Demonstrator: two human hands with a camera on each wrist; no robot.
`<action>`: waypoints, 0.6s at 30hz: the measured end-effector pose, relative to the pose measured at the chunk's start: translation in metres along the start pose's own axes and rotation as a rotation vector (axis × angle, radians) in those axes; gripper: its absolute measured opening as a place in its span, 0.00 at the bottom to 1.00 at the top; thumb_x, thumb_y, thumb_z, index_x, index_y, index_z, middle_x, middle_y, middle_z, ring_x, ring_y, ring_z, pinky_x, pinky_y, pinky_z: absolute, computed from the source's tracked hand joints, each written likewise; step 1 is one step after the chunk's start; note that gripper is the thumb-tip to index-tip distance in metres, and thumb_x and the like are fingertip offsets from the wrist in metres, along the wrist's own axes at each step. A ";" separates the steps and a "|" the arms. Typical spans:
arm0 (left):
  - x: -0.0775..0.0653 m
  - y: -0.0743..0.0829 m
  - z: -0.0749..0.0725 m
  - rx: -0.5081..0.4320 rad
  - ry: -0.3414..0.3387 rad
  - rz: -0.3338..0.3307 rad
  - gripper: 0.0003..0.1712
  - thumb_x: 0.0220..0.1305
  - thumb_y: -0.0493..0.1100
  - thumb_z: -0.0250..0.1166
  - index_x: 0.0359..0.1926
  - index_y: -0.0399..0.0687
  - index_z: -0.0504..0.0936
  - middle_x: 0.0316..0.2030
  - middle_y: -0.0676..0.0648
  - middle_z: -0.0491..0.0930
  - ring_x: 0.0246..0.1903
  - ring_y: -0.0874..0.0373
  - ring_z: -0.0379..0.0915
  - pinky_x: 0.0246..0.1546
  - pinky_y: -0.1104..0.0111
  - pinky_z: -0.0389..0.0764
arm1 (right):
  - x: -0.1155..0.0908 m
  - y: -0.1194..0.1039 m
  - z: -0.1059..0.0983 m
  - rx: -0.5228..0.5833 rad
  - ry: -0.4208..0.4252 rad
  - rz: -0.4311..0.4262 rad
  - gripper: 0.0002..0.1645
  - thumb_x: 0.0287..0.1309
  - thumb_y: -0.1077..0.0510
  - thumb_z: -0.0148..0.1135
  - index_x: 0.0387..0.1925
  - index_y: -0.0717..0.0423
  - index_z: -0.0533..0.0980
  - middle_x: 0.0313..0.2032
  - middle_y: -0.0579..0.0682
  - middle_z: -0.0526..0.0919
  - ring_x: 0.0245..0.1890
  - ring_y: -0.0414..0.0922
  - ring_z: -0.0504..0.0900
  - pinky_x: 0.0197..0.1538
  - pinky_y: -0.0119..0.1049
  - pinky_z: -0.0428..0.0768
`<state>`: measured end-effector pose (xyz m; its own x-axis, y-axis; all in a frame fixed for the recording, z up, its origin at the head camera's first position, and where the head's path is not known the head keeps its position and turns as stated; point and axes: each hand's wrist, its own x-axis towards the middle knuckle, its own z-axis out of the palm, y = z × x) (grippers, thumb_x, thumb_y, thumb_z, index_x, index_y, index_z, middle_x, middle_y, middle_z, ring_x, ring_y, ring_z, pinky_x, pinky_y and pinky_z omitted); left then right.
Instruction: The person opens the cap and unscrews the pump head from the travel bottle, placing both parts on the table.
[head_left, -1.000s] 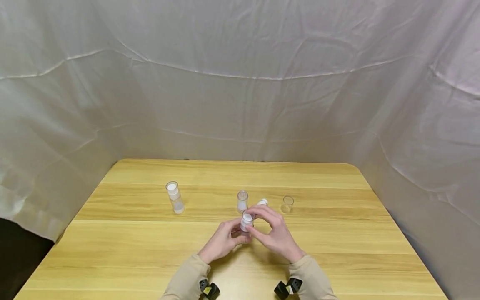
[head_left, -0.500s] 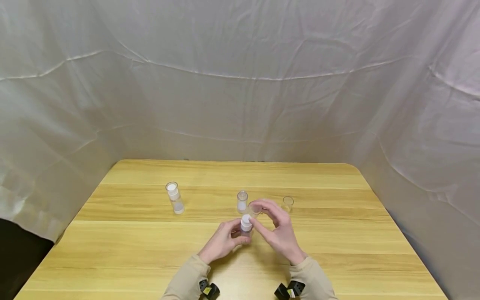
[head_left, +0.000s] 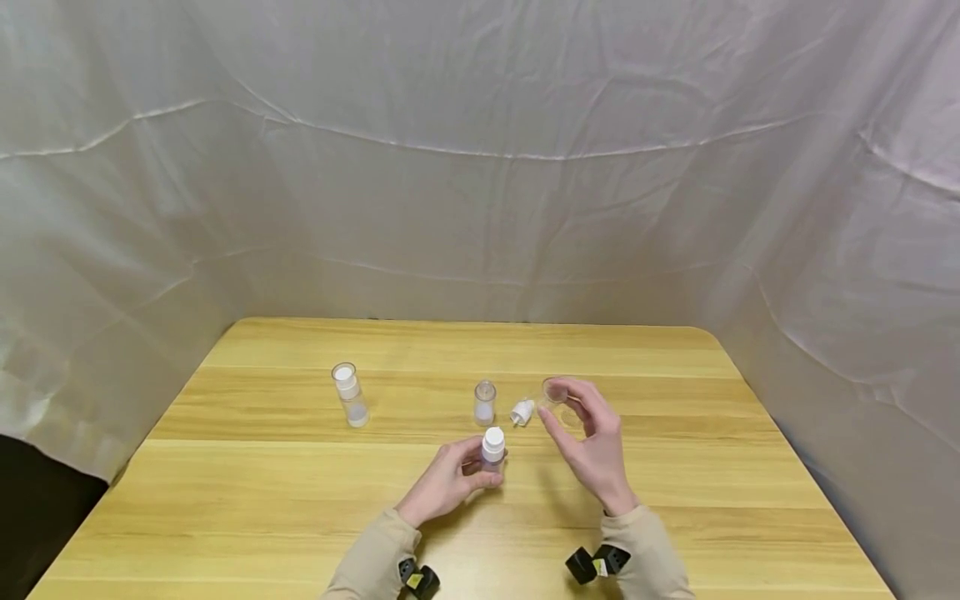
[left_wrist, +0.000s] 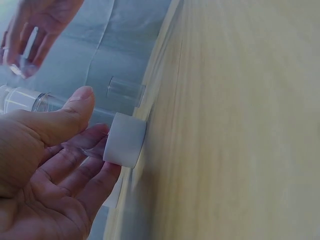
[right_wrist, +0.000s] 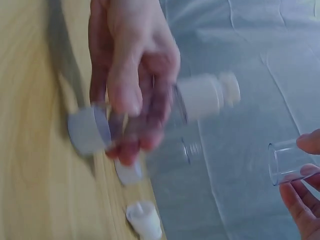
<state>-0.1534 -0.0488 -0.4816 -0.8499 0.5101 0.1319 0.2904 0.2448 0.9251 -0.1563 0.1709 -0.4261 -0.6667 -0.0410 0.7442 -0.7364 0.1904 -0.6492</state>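
Note:
My left hand (head_left: 446, 482) grips a clear pump bottle (head_left: 492, 446) around its body. The bottle stands upright, with a white pump top (right_wrist: 202, 95) and a white base (left_wrist: 125, 141) close over the wood. Between the thumb and fingers of my right hand (head_left: 597, 446) is a clear cap (right_wrist: 287, 162), held in the air to the right of the bottle. In the head view a white pump head (head_left: 522, 412) lies on its side between the two hands, slightly beyond them.
A clear bottle without a pump (head_left: 484, 404) stands just behind the held one. Farther left is a capped pump bottle (head_left: 350, 395). Another clear cap (left_wrist: 126, 91) stands on the table, partly behind my right hand in the head view. Grey curtain surrounds the wooden table (head_left: 262, 500).
My right hand has lifted the clear cap off the held bottle and carried it to the right, uncovering the white pump head on the table. The left hand keeps its hold in place.

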 end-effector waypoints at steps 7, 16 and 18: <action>0.001 -0.001 0.001 0.004 0.004 -0.011 0.24 0.62 0.36 0.69 0.58 0.33 0.77 0.53 0.34 0.84 0.54 0.40 0.81 0.62 0.52 0.80 | 0.003 0.010 -0.021 -0.126 0.051 0.064 0.25 0.49 0.80 0.68 0.52 0.71 0.77 0.45 0.66 0.81 0.48 0.32 0.79 0.56 0.22 0.83; 0.001 0.000 0.001 -0.006 0.002 -0.008 0.24 0.62 0.36 0.69 0.58 0.32 0.77 0.53 0.33 0.84 0.54 0.40 0.81 0.62 0.53 0.81 | 0.006 0.016 -0.039 -0.297 0.109 0.188 0.28 0.46 0.79 0.71 0.52 0.71 0.77 0.43 0.66 0.82 0.43 0.32 0.78 0.50 0.15 0.81; 0.001 0.000 0.001 -0.013 0.001 -0.012 0.24 0.62 0.35 0.68 0.58 0.32 0.77 0.54 0.33 0.83 0.54 0.40 0.81 0.62 0.54 0.81 | 0.006 0.016 -0.041 -0.315 0.103 0.230 0.28 0.47 0.77 0.72 0.53 0.69 0.78 0.43 0.64 0.82 0.43 0.31 0.78 0.50 0.14 0.81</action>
<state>-0.1539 -0.0477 -0.4816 -0.8541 0.5059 0.1209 0.2740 0.2401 0.9313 -0.1668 0.2142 -0.4257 -0.7833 0.1330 0.6072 -0.4873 0.4750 -0.7327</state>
